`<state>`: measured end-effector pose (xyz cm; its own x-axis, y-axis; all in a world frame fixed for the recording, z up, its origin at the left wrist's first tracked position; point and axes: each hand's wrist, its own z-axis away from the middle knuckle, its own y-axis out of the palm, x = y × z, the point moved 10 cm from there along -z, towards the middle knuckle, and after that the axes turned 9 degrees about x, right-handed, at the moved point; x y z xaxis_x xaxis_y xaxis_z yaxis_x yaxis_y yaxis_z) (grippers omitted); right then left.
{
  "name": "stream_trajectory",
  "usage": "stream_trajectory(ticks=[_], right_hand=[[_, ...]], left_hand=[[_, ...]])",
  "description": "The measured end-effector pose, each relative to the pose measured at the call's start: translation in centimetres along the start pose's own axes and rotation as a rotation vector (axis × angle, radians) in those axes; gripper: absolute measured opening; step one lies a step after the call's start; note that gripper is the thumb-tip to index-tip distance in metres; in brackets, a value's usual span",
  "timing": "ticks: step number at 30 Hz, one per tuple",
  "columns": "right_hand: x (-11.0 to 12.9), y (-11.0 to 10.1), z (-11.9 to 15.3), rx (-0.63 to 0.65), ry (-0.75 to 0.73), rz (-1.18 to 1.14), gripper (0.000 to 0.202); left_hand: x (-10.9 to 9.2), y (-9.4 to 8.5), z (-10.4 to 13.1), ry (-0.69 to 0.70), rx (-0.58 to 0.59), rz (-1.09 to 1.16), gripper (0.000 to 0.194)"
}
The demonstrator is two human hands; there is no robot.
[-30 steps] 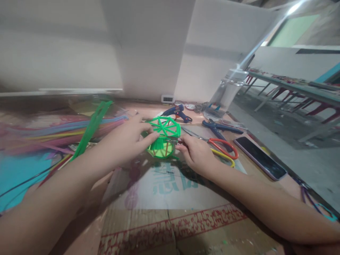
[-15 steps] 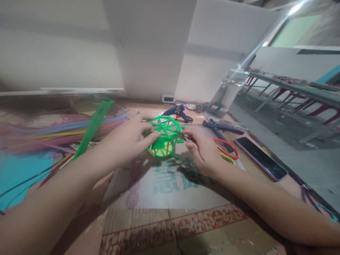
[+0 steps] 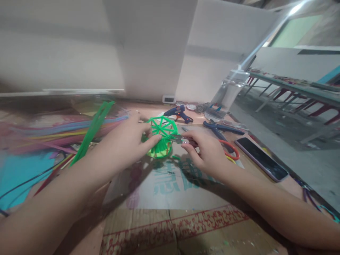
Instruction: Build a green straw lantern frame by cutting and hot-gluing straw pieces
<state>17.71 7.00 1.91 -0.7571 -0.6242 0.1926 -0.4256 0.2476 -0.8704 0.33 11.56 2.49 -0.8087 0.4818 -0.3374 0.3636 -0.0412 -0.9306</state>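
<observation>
A green fuzzy pipe-cleaner frame (image 3: 162,124), with a spoked round top and a yellow-green base, stands on the sheet in front of me. My left hand (image 3: 136,136) is closed on its left side, thumb pressed against the front. My right hand (image 3: 203,148) grips a small metal tool (image 3: 176,139), whose pointed end touches the frame's right rim. The fingers hide much of the tool, so its exact kind is unclear. A short green piece (image 3: 175,157) lies beside the base. Scissors with red-orange and yellow handles (image 3: 236,153) lie partly behind my right hand.
Bundled green pipe cleaners (image 3: 92,131) and other coloured strands lie at left. Behind the frame are a blue glue gun (image 3: 178,112) and a small white digital display (image 3: 168,99). Blue-handled pliers (image 3: 221,128), a phone (image 3: 261,158) and a clear pump bottle (image 3: 227,94) occupy the right side.
The frame has turned and shifted slightly left. The tool in my right hand has moved left with it, and the green end sticking out at the right rim no longer shows.
</observation>
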Motion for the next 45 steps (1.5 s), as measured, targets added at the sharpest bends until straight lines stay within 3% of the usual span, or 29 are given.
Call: stream_trajectory(ticks=[8,26,32,36,40,45], right_hand=[[0.5,-0.2,-0.2,0.007,-0.012,0.042,0.023],[-0.9,0.3,-0.6,0.101,0.1,-0.092,0.016],[-1.8,0.6,-0.6,0.075,0.138,-0.21,0.014],[-2.6,-0.3,-0.6,0.03,0.167,-0.283,0.013],[-2.1,-1.6,-0.4,0.037,0.156,-0.162,0.019],[-0.8,-1.5,-0.4,0.088,0.102,-0.092,0.015]], left_hand=[[-0.8,-0.2,0.2,0.02,-0.008,-0.041,0.048],[-1.1,-0.1,0.1,0.037,-0.005,-0.052,0.047],[-0.9,-0.2,0.1,0.036,-0.021,-0.034,0.048],[-0.5,-0.1,0.0,0.015,-0.01,-0.013,0.051],[-1.1,-0.1,-0.1,0.055,0.036,-0.063,0.048],[-1.9,-0.2,0.1,0.135,0.069,-0.084,0.042]])
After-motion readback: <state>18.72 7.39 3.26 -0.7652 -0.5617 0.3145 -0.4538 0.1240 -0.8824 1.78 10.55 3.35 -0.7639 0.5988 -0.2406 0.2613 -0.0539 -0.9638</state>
